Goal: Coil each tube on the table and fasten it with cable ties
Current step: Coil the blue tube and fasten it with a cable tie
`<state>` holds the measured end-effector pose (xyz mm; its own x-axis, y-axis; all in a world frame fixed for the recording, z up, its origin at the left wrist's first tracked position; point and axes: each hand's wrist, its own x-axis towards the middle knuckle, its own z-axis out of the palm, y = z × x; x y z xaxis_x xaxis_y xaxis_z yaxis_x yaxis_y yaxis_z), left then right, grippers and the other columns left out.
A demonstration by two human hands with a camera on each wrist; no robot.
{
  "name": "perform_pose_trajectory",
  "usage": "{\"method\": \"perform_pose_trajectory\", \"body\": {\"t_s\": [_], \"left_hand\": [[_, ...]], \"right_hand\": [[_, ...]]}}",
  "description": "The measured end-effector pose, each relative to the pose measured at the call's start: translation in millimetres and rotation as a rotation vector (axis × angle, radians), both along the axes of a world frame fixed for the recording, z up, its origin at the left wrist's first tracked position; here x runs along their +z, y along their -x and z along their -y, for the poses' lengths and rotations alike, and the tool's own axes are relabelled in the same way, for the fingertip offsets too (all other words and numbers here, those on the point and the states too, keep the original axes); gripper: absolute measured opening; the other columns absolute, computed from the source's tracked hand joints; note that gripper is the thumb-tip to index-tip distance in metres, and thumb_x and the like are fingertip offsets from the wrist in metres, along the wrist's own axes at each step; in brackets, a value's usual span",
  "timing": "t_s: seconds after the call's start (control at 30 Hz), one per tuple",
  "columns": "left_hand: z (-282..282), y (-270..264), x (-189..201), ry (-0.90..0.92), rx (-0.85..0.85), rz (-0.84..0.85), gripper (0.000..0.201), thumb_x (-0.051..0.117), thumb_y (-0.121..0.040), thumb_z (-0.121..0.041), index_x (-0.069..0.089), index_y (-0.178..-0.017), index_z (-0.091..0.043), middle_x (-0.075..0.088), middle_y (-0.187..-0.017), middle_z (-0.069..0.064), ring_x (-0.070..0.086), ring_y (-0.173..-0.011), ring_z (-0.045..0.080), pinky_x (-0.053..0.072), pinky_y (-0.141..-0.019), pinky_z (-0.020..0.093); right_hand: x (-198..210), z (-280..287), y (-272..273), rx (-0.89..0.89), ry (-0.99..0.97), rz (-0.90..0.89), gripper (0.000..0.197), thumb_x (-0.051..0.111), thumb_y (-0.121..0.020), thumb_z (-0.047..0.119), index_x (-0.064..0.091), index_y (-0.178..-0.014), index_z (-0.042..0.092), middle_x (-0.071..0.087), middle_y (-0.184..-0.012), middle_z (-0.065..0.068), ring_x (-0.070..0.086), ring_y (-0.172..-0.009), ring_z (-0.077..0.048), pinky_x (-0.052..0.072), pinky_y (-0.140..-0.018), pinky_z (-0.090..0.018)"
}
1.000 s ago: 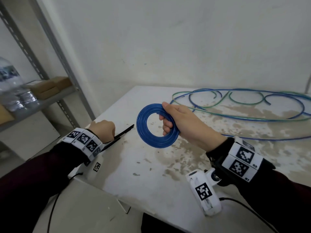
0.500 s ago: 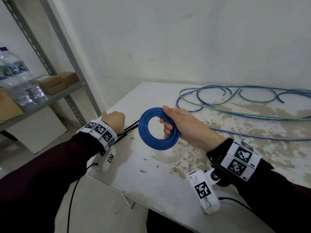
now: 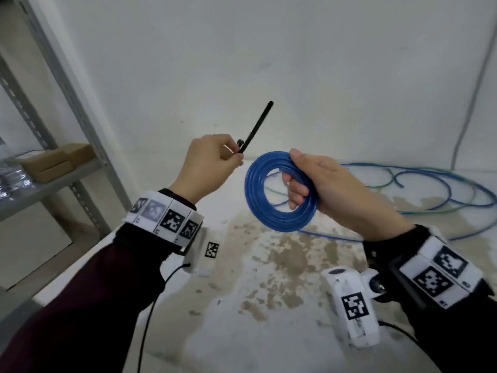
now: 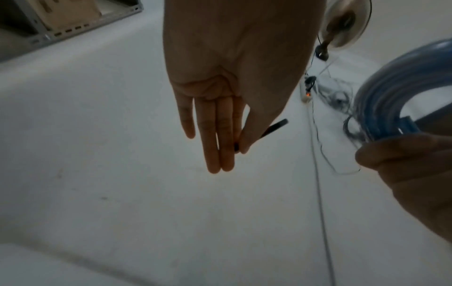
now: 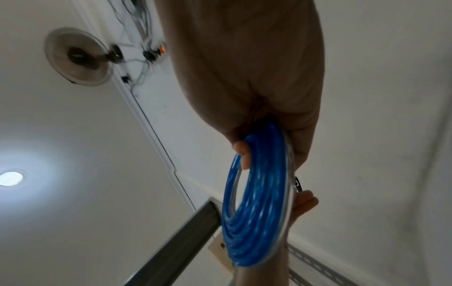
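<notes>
My right hand (image 3: 309,181) grips a tight blue tube coil (image 3: 258,208) by its right side, upright above the table; the same coil (image 5: 259,212) fills the right wrist view, fingers curled through its hole. My left hand (image 3: 212,160) is raised just left of the coil and pinches a black cable tie (image 3: 256,126) near its head between thumb and forefinger, the strap pointing up and right. In the left wrist view the cable tie (image 4: 272,129) sticks out past the thumb, the other fingers (image 4: 215,135) straight. Loose blue and green tubes (image 3: 430,184) sprawl on the table's far right.
The white, stained table (image 3: 269,278) ends at its left edge near my left forearm. A grey metal shelf (image 3: 48,181) with cardboard boxes stands to the left. A white wall lies close behind the table, with a grey cable (image 3: 468,103) running down it at the right.
My left hand has lifted from the table's left edge with one cable tie and come up beside the coil. My right hand has raised the coil slightly.
</notes>
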<state>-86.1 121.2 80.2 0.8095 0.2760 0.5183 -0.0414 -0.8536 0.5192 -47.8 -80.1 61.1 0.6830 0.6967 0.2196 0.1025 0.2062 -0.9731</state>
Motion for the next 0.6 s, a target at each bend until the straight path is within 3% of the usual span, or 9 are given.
{"method": "perform_pose_trajectory", "body": {"t_s": [0.07,0.2,0.27,0.37,0.5,0.6], "left_hand": [[23,-15,3,0.121,-0.071,0.093,0.004,0.065,-0.083,-0.014,0.068,-0.081,-0.015,0.073,-0.073,-0.001,0.066,-0.068,0.003,0.047,-0.067,0.016],[72,-42,1,0.342,-0.231,0.195,0.011,0.062,-0.086,-0.012,0.069,-0.078,-0.014,0.074,-0.077,-0.002,0.07,-0.077,0.004,0.048,-0.072,0.016],[94,-55,-2,0.431,-0.284,0.221,0.008,0.069,-0.085,-0.019,0.07,-0.077,-0.016,0.075,-0.078,-0.001,0.071,-0.08,0.01,0.053,-0.08,0.027],[122,-71,-4,0.586,-0.358,0.21,0.006,0.074,-0.081,-0.016,0.07,-0.077,-0.017,0.075,-0.079,0.005,0.071,-0.083,0.017,0.053,-0.088,0.038],[145,-84,-3,0.71,-0.398,0.217,0.012,0.074,-0.079,-0.007,0.064,-0.077,-0.014,0.073,-0.077,0.01,0.068,-0.073,0.013,0.052,-0.081,0.026],[147,-90,-1,0.802,-0.37,0.25,0.02,0.072,-0.079,-0.004,0.056,-0.083,-0.016,0.074,-0.076,0.007,0.067,-0.07,0.012,0.048,-0.072,0.019]], "right_hand": [[13,27,-6,-0.03,-0.014,0.038,0.041,0.036,-0.101,0.033,0.053,-0.074,0.006,0.034,-0.048,0.002,0.04,-0.046,-0.013,0.048,-0.053,-0.025],[27,79,-24,-0.144,0.029,0.139,0.042,0.036,-0.099,0.034,0.053,-0.074,0.005,0.033,-0.049,0.002,0.04,-0.046,-0.013,0.048,-0.053,-0.025],[27,99,-34,-0.211,0.081,0.192,0.042,0.036,-0.1,0.034,0.053,-0.075,0.005,0.034,-0.05,0.001,0.04,-0.048,-0.014,0.049,-0.055,-0.025],[25,119,-49,-0.267,0.179,0.278,0.041,0.036,-0.101,0.031,0.053,-0.076,0.004,0.036,-0.05,0.002,0.041,-0.05,-0.015,0.051,-0.058,-0.029],[27,142,-59,-0.19,0.295,0.366,0.042,0.037,-0.099,0.032,0.054,-0.075,0.002,0.038,-0.051,-0.001,0.043,-0.051,-0.017,0.052,-0.06,-0.032],[29,154,-58,-0.086,0.332,0.379,0.039,0.039,-0.096,0.033,0.055,-0.07,0.008,0.037,-0.052,-0.003,0.043,-0.051,-0.017,0.05,-0.059,-0.028]]}}
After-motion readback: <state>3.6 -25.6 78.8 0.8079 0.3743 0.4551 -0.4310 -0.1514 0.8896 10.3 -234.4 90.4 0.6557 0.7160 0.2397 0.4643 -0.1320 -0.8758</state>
